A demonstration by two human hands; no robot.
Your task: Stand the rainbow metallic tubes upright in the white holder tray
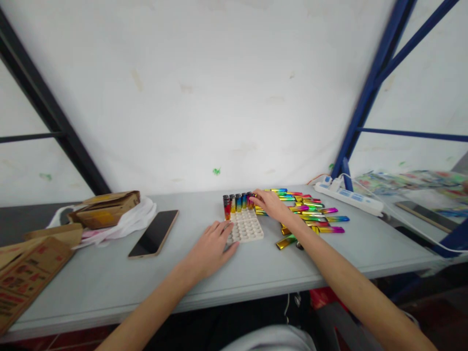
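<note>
A white tray (245,229) with rows of round holes lies on the table. Along its back and left side, several shiny lighters (238,203) with black tops stand upright, coloured red, gold and blue. My left hand (212,246) grips the tray's front left corner, its fingers over the left edge and its thumb at the front. At the right end of the back row, my right hand (268,202) has its fingers closed on a lighter (250,199), which they partly hide. A loose heap of metallic, rainbow-coloured lighters (314,214) lies beside the tray, under and around my right forearm.
A phone (154,234) lies left of my left hand. Further left are cardboard boxes (106,209) and a white plastic bag (141,214). A power strip (349,199) with cables sits at the right, by a blue metal frame (365,102). A white wall rises behind.
</note>
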